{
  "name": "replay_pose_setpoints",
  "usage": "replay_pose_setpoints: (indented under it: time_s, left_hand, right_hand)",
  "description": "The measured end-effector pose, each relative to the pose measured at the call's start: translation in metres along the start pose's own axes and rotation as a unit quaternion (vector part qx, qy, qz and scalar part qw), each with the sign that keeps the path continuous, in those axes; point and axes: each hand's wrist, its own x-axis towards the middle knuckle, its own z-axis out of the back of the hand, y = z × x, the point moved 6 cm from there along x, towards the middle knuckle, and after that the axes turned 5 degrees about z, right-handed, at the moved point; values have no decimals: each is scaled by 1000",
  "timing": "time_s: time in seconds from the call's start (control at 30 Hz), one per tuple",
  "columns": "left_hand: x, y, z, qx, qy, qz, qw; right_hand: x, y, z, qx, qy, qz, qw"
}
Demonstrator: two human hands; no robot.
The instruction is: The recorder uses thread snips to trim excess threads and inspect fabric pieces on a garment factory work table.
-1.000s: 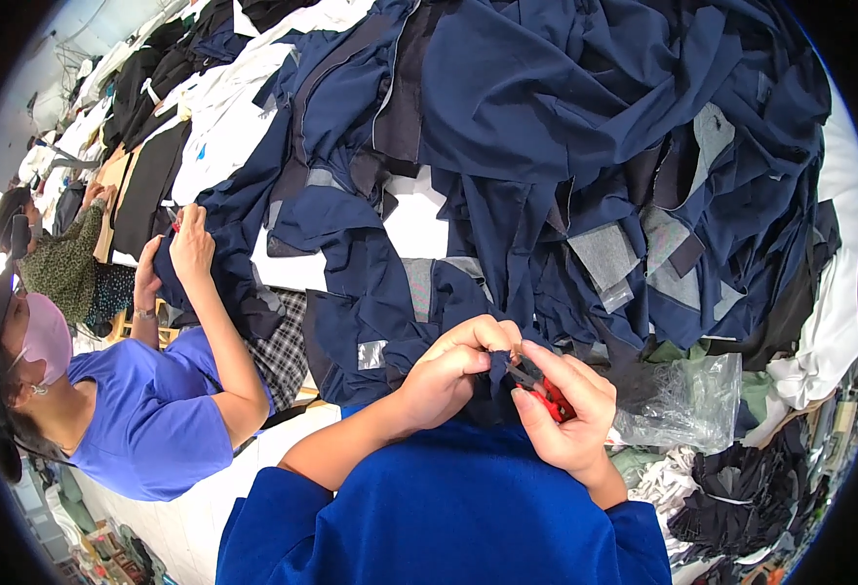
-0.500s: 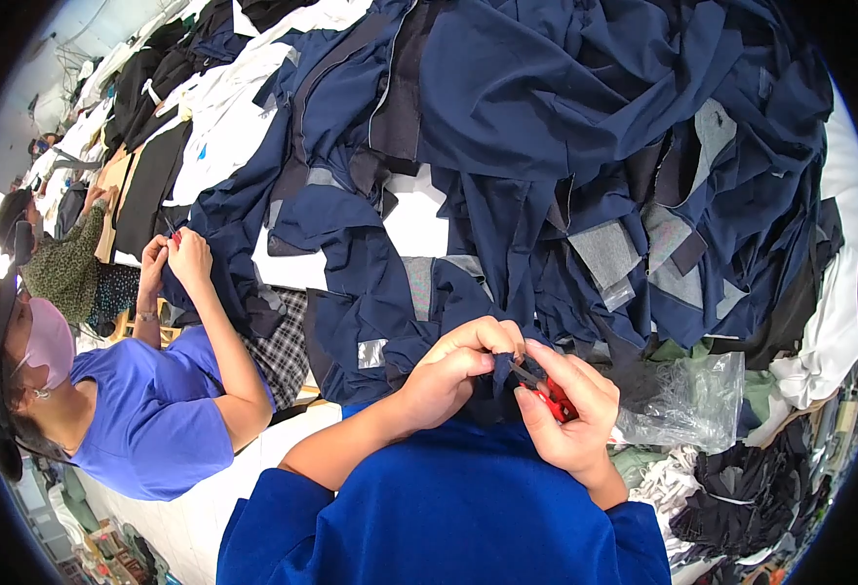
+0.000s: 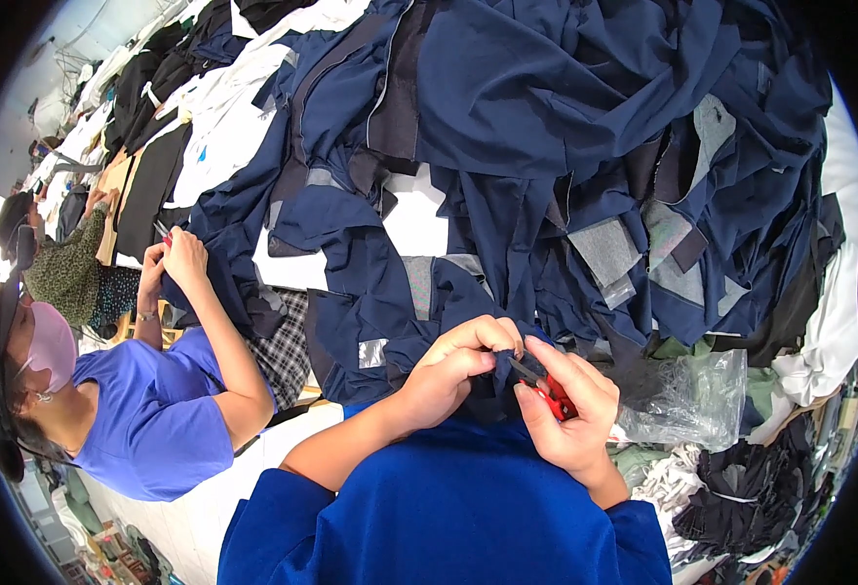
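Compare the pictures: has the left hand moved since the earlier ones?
No, not visibly: the left hand keeps its place, to the right of and slightly below the small silvery patch.

A garment workshop, by the look of it: navy garments (image 3: 526, 88) lie heaped across a long worktable (image 3: 288, 272), with white cloth (image 3: 229, 127) and black cloth (image 3: 151, 195) piled further along. A co-worker in purple (image 3: 156, 409) and another in a patterned top (image 3: 63, 268) line the same side, red-handled snips (image 3: 553, 396) are in hand, and a tied bundle of dark fabric (image 3: 741, 522) sits at right.
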Motion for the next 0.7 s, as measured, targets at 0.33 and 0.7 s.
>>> replay_pose_setpoints:
  time_s: [0.33, 0.7]
  left_hand:
    - [-1, 4, -9, -15, 14, 17, 1000]
    - [0, -3, -4, 37, 41, -24, 998]
  right_hand:
    - [-3, 0, 0, 15, -29, -6, 999]
    - [-1, 3, 6, 10, -17, 16, 1000]
